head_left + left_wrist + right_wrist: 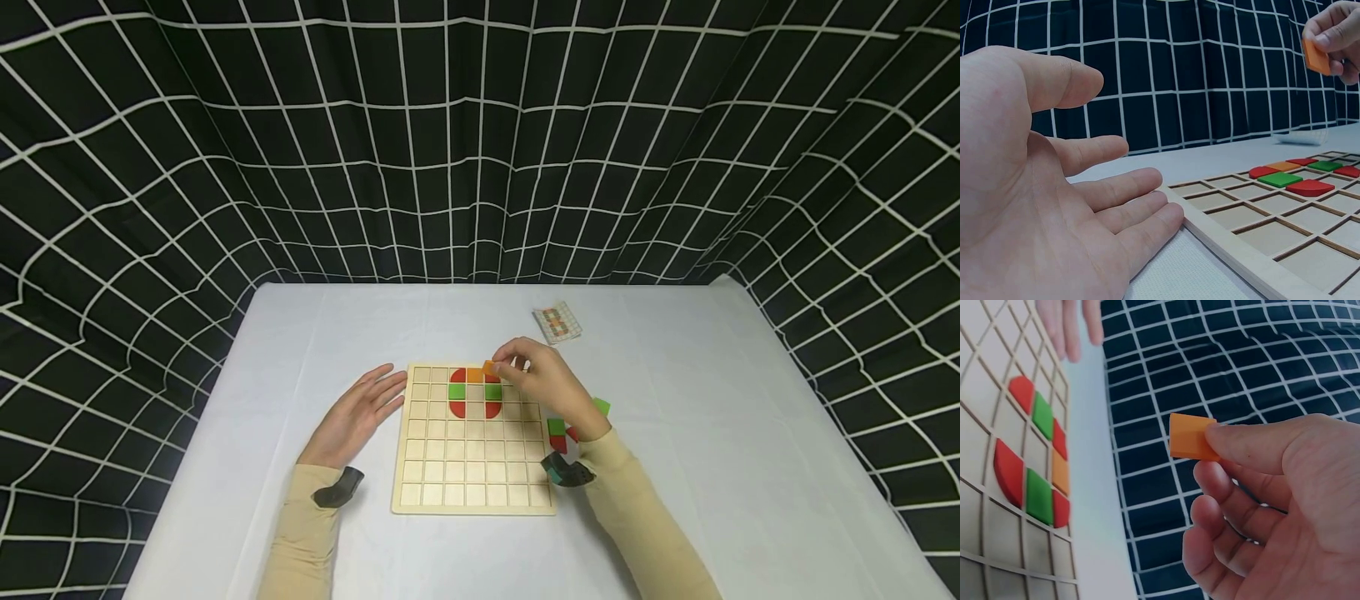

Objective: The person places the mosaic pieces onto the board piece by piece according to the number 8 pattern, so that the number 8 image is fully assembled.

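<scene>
My right hand (543,379) pinches an orange square tile (1190,435) between thumb and index finger, above the far side of a wooden grid board (442,496). On the board lie red rounded tiles (1310,187), two green square tiles (1039,495) and one orange tile (1060,470), set in an arch-like group. My left hand (356,418) holds nothing. Its fingers are extended beside the board's left edge, palm turned toward the board, with the fingertips at or very near that edge.
To the board's right, partly covered by the right forearm, lie loose green and red tiles (556,427) and another green tile (602,406). A pattern card stack (557,322) sits farther back on the white table (750,433). A dark gridded curtain (480,150) surrounds the table.
</scene>
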`<state>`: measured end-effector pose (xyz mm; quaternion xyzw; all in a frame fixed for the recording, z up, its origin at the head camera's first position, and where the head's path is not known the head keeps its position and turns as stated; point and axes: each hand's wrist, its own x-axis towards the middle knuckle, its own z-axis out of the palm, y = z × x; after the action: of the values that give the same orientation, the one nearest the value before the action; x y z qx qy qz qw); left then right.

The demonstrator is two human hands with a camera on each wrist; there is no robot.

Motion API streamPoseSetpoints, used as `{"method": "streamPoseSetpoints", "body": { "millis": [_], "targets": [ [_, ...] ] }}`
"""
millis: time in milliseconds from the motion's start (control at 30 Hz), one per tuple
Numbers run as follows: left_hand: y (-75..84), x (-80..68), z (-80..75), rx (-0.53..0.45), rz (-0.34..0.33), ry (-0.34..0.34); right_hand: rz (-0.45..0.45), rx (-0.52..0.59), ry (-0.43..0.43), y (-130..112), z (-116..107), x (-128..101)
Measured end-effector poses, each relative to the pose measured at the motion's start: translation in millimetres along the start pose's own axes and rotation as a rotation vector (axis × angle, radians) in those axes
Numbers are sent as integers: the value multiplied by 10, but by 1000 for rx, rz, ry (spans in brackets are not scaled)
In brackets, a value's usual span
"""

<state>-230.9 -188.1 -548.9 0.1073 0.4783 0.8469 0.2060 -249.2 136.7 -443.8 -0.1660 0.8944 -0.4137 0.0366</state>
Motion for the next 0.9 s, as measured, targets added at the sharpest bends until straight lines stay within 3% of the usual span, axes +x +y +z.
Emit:
{"method": "streamPoseSetpoints", "body": {
  "millis": [900],
  "targets": [
    [-11, 11, -22, 6, 3, -10, 52, -118, -122, 128, 357, 31]
  ]
}}
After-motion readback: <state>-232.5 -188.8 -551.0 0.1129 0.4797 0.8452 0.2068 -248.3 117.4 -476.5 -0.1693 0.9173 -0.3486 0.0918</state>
